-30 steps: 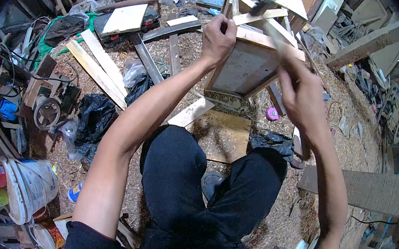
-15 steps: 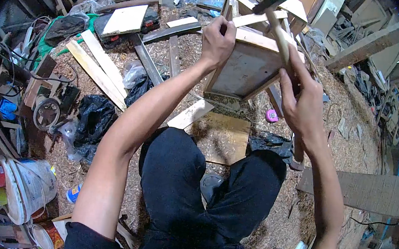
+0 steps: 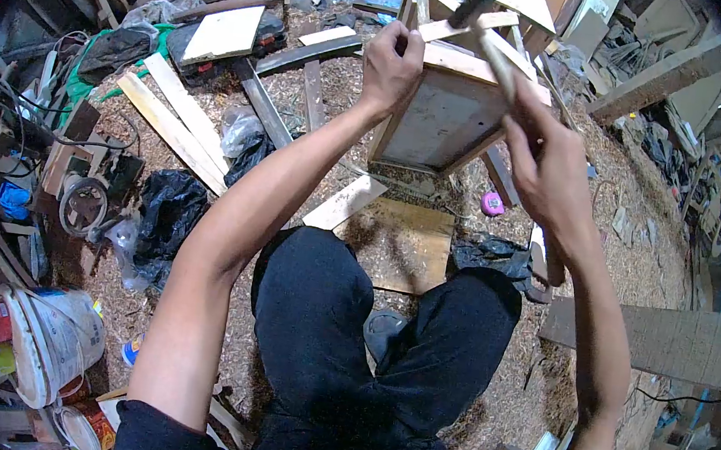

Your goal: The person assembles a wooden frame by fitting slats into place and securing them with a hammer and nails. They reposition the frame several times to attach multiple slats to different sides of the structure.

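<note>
My right hand (image 3: pixel 553 171) is wrapped round the wooden handle of a hammer (image 3: pixel 497 61). Its dark head, slightly blurred, is raised over the top of a wooden box-like frame (image 3: pixel 443 121) with a grey panel. Beside the frame's upper left corner, my left hand (image 3: pixel 391 67) is closed, with thumb and fingertips pinched together. Whatever is between those fingertips is too small or hidden to make out. The frame stands on the ground beyond my knees, with pale wooden strips (image 3: pixel 467 28) across its upper part.
A pink tape measure (image 3: pixel 492 204) lies right of the frame. A plywood sheet (image 3: pixel 403 243) is on the sawdust-covered ground before my knees. Loose boards (image 3: pixel 179 115) and black plastic bags (image 3: pixel 171 212) lie left, near a white bucket (image 3: pixel 63 338). A wide plank (image 3: pixel 654 340) is at right.
The hammer head has shifted slightly left and down, and my right hand has shifted slightly too. My left hand stays at the frame's corner, its fingers a little higher.
</note>
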A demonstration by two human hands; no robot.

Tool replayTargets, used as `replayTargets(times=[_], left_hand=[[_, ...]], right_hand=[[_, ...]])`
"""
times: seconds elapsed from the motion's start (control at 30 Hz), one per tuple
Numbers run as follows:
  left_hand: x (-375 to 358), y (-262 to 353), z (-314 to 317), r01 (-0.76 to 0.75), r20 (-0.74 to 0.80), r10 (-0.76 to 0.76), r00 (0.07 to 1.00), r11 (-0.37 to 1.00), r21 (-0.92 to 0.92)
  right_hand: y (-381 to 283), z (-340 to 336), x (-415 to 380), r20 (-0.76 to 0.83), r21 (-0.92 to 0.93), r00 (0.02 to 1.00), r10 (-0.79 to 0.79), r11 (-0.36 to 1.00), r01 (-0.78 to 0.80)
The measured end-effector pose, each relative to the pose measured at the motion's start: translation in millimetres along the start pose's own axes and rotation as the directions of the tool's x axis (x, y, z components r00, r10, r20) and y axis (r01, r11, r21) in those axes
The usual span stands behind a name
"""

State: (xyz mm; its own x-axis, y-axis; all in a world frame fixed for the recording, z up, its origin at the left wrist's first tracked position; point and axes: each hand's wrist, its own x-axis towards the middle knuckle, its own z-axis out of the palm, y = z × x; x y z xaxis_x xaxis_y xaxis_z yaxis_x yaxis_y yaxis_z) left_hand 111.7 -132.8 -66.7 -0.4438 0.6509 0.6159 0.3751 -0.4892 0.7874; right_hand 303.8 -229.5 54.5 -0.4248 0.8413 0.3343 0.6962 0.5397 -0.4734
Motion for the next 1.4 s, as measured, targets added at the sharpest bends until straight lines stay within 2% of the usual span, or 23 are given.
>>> replayTargets(times=[0.03, 0.1, 0.13, 0.23, 0.27, 0.3, 0.37, 0.5, 0.53, 0.57, 0.6, 0.67, 0.77, 0.8, 0.9, 0.97, 1.07, 1.1, 1.17, 1.2, 1.23, 1.33, 1.4], left_hand=[[0.1, -2.3, 2.2, 0.006, -0.001, -0.006, 1.000, 1.000, -0.002], [0.6, -5.4, 1.2, -0.023, -0.004, 0.023, 1.000, 1.000, 0.004], [0.1, -5.1, -0.7, -0.025, 0.000, 0.025, 1.000, 1.000, 0.006], [3.3, -4.6, -1.1, -0.016, 0.007, 0.016, 1.000, 1.000, 0.020], [2.3, -6.0, 0.6, -0.012, 0.010, 0.012, 1.000, 1.000, 0.017], [3.2, -5.5, 1.0, -0.015, 0.011, 0.015, 1.000, 1.000, 0.007], [-1.3, -3.4, -3.0, -0.009, 0.019, 0.009, 1.000, 1.000, 0.008], [2.1, 0.8, -4.1, 0.037, 0.015, -0.037, 0.999, 0.999, 0.018], [1.8, -2.5, -2.9, 0.000, 0.003, 0.000, 1.000, 1.000, 0.008], [1.6, -5.5, -0.5, -0.040, -0.012, 0.040, 0.999, 0.999, -0.005], [0.7, -4.7, -0.9, -0.019, -0.002, 0.019, 1.000, 1.000, -0.006], [-0.2, -4.5, -2.0, -0.026, -0.011, 0.026, 1.000, 1.000, 0.002], [3.0, -3.3, -2.8, -0.009, -0.010, 0.009, 1.000, 1.000, 0.004], [2.3, -4.4, -2.0, -0.036, -0.013, 0.036, 0.999, 0.999, 0.003], [-0.8, -3.6, -3.2, -0.006, -0.009, 0.007, 1.000, 1.000, 0.006], [0.4, 3.2, -5.1, 0.016, 0.005, -0.016, 1.000, 1.000, -0.001], [0.0, -4.2, -0.9, -0.008, 0.000, 0.008, 1.000, 1.000, -0.002], [0.9, -5.6, -1.0, -0.026, -0.014, 0.027, 1.000, 0.999, 0.019], [-1.7, -2.8, -2.6, -0.029, -0.006, 0.029, 1.000, 0.999, 0.032], [-0.7, -3.3, -1.8, -0.038, -0.011, 0.038, 0.999, 0.999, 0.024], [1.5, -2.5, -3.2, -0.052, -0.019, 0.052, 0.998, 0.998, 0.019], [-2.6, 4.5, -15.6, 0.103, 0.111, -0.101, 0.989, 0.995, -0.010], [-10.0, 3.8, -26.9, 0.056, 0.191, -0.040, 0.981, 0.995, -0.078]], right_hand=[[5.8, 6.9, -0.7, -0.157, 0.062, 0.982, -0.103, 0.992, 0.114], [23.0, 18.6, 0.1, -0.036, 0.000, 0.966, -0.256, 0.967, 0.256], [20.4, 13.0, -3.4, 0.124, -0.061, 0.992, -0.012, 0.998, 0.020], [12.9, 2.4, 1.4, 0.085, -0.076, 0.995, -0.055, 0.995, 0.062], [11.7, 4.0, 0.5, -0.020, 0.015, 0.998, -0.056, 0.998, 0.056], [17.3, 6.3, 1.5, -0.017, 0.014, 0.998, -0.055, 0.998, 0.055], [31.9, 17.9, -0.3, -0.033, -0.005, 0.979, -0.201, 0.980, 0.201], [18.2, 4.9, 2.7, 0.058, -0.085, 0.993, -0.106, 0.990, 0.111], [12.1, 2.7, 1.7, 0.006, 0.006, 0.999, -0.038, 0.999, 0.038], [12.0, 6.1, 1.5, -0.130, 0.069, 0.985, -0.110, 0.990, 0.120], [15.6, 8.7, 0.4, -0.127, 0.071, 0.986, -0.107, 0.991, 0.116], [21.2, 11.3, -0.4, 0.177, -0.126, 0.984, 0.024, 0.992, -0.001], [11.6, 2.9, 1.2, 0.113, -0.049, 0.993, -0.035, 0.998, 0.041], [10.1, 5.7, 1.1, -0.046, 0.075, 0.995, -0.092, 0.993, 0.095], [27.8, 19.8, -3.6, 0.036, 0.064, 0.988, -0.152, 0.987, 0.150], [20.8, 10.3, -4.1, 0.100, -0.038, 0.991, -0.090, 0.995, 0.094], [18.2, 8.0, -1.4, -0.087, 0.027, 0.988, -0.126, 0.991, 0.129], [20.4, 9.1, -2.1, -0.093, 0.026, 0.987, -0.128, 0.991, 0.131], [22.6, 8.2, -3.9, 0.180, -0.038, 0.983, 0.046, 0.998, -0.040], [17.4, 1.4, -1.2, 0.194, -0.080, 0.979, 0.066, 0.995, -0.052], [31.0, 6.9, 0.2, 0.072, -0.044, 0.994, -0.086, 0.995, 0.090], [68.8, 1.1, 8.5, -0.047, -0.042, 0.982, 0.181, 0.982, -0.183], [104.6, 5.9, 12.4, -0.150, -0.038, 0.943, 0.297, 0.952, -0.305]])
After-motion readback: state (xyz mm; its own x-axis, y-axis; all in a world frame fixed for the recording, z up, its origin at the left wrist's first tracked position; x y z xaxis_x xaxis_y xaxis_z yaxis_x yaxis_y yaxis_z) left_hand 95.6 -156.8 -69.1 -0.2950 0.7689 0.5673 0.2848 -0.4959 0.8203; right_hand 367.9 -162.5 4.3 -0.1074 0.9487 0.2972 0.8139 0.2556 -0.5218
